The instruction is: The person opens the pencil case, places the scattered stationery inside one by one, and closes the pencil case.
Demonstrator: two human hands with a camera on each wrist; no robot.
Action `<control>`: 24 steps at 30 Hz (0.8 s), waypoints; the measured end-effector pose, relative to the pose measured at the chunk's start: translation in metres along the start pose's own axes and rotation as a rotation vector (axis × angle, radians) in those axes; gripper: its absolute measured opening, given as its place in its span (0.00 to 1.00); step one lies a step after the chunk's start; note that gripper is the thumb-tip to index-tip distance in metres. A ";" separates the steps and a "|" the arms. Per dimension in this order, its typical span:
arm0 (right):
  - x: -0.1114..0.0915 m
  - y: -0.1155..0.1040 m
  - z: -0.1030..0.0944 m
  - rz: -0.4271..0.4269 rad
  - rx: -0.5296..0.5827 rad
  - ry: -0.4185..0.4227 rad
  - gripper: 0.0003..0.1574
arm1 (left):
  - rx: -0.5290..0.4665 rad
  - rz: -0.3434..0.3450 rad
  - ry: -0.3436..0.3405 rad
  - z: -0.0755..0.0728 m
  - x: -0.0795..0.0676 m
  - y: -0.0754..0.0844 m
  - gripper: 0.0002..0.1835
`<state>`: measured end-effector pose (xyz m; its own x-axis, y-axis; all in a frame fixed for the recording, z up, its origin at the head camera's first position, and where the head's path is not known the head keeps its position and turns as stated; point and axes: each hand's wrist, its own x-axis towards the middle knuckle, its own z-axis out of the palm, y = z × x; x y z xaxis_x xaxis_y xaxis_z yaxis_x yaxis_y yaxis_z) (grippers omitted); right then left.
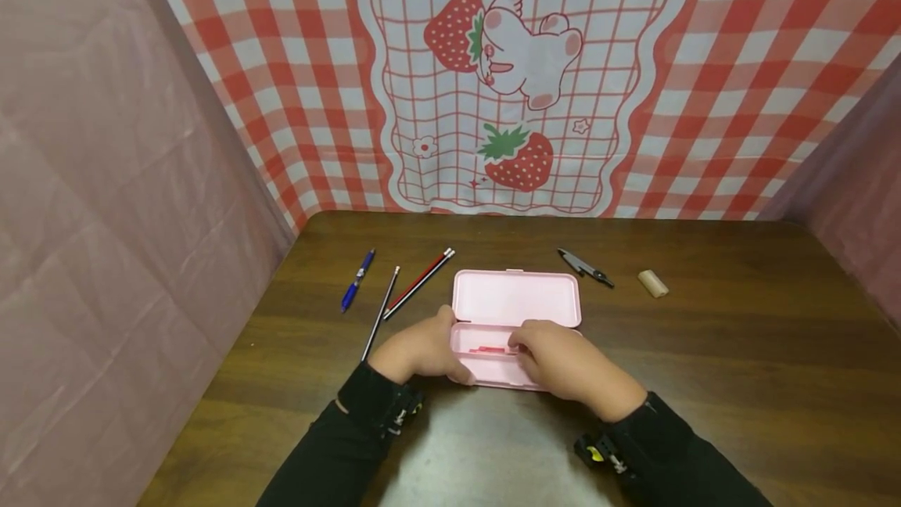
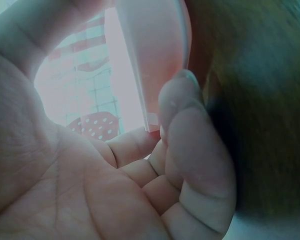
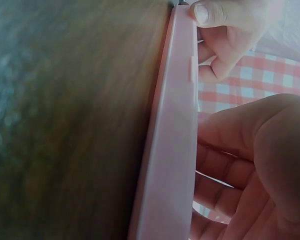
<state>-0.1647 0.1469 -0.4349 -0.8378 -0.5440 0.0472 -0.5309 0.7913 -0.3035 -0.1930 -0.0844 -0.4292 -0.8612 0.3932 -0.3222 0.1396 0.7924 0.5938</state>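
A pink pencil case lies on the table with its lid folded back. My left hand grips the left end of its tray, and the left wrist view shows the curled fingers against the pink wall. Over the right part of the tray is my right hand, its fingertips reaching inside. A thin red item lies in the tray by those fingertips. In the right wrist view the case's front wall hides the fingertips, so whether they pinch anything is unclear.
Left of the case lie a blue pen, a dark pencil, and a red pencil beside a black one. A grey compass and a worn eraser lie behind and to the right. A checked curtain borders the table's back.
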 end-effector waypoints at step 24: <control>-0.059 0.038 -0.049 0.038 -0.186 0.042 0.16 | -0.017 0.017 -0.005 0.001 0.003 -0.003 0.52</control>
<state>-0.1414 0.2227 -0.4022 -0.8600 -0.5039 0.0798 -0.5102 0.8509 -0.1252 -0.1955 -0.0847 -0.4327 -0.8565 0.4084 -0.3155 0.1456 0.7777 0.6116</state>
